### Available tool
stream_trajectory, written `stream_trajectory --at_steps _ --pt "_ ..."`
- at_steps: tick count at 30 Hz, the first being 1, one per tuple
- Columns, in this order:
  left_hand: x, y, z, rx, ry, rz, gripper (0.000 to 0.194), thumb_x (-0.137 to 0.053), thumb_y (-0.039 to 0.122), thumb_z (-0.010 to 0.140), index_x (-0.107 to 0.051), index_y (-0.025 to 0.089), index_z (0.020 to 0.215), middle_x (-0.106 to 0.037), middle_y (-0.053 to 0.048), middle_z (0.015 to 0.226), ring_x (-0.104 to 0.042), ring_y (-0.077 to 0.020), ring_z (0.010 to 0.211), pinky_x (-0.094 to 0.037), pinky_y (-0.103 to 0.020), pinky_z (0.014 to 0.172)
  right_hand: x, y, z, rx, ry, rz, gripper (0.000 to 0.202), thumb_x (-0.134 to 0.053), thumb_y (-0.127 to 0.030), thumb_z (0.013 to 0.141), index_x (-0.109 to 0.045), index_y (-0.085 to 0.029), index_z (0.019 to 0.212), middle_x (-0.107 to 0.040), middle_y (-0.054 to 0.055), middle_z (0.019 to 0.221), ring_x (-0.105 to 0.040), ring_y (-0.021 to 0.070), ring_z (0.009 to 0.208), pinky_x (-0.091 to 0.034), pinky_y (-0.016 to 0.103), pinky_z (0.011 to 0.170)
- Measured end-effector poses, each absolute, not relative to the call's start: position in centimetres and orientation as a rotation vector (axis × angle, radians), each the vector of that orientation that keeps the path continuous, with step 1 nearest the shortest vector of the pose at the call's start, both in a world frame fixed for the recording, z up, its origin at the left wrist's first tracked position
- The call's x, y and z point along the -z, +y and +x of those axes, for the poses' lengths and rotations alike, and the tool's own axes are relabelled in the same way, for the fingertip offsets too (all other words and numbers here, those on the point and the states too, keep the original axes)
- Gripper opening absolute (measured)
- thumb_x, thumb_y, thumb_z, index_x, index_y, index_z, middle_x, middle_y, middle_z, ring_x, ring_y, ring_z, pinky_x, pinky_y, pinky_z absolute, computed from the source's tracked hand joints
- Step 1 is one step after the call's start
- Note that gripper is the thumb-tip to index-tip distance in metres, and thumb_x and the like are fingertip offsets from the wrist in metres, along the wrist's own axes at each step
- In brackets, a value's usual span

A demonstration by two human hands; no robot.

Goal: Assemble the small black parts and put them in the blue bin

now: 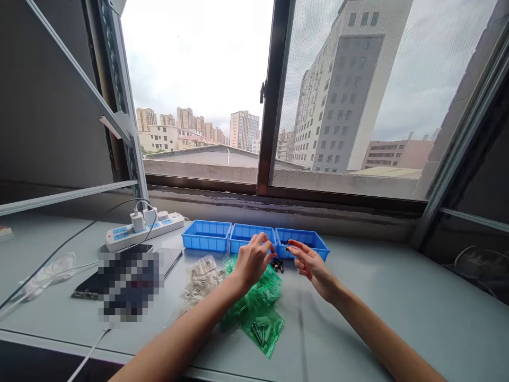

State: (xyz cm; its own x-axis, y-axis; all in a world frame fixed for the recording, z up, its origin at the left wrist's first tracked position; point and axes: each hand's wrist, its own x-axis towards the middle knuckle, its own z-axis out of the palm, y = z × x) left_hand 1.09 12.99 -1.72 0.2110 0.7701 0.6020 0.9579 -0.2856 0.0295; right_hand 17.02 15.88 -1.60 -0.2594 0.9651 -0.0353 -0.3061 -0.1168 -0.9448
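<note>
My left hand (pixel 254 260) is raised over the green plastic bags (pixel 260 297), its fingers bent together near the middle blue bin (pixel 239 239); anything between them is too small to make out. Just in front of the right blue bin (pixel 320 249), my right hand (pixel 308 261) pinches something small and thin at its fingertips, which I cannot identify. Small black pieces (pixel 277 265) lie on the table between the two hands. Clear bags with pale contents (pixel 202 278) rest to the left of the green ones.
A left blue bin (pixel 207 243) completes the row below the window. A white power strip (pixel 145 232) with chargers, a phone (pixel 89 284), a partly blurred dark item and cables occupy the table's left side. Metal frame posts stand at both sides.
</note>
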Motion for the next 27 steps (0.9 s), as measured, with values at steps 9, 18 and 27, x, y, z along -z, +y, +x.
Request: stream_trajectory --at_steps 9,18,27 --pt "2.1 13.1 1.3 0.697 -1.597 -2.219 0.014 -0.053 0.021 0.086 -0.067 0.021 0.081 -0.059 -0.001 0.097 -0.056 -0.0139 0.087 -0.041 -0.02 0.053 1.8 16.4 17.2 -1.566 -1.056 -0.902 0.037 -0.08 -0.031 0.046 -0.069 -0.022 0.08 -0.063 0.0 0.082 -0.027 0.0021 0.045 -0.019 0.019 0.04" --pt "1.5 12.8 1.2 0.763 -1.685 -2.24 0.024 -0.063 0.034 0.079 -0.063 0.016 0.062 -0.058 -0.003 0.093 -0.056 -0.0163 0.086 -0.041 -0.023 0.056 2.0 16.6 17.2 -1.505 -1.116 -0.897 0.045 -0.081 -0.045 0.038 -0.071 -0.02 0.074 -0.063 -0.001 0.075 -0.026 0.0006 0.042 -0.019 0.019 0.039" --pt "0.9 13.4 1.4 1.92 -1.911 -2.3 0.047 -0.047 0.048 0.081 -0.057 0.015 0.05 -0.051 -0.004 0.075 -0.051 -0.0118 0.063 -0.041 -0.023 0.05 1.6 16.6 17.3 -1.454 -1.084 -0.931 0.05 -0.079 -0.055 0.035 -0.064 -0.017 0.064 -0.056 -0.004 0.059 -0.03 0.0007 0.038 -0.019 0.018 0.037"
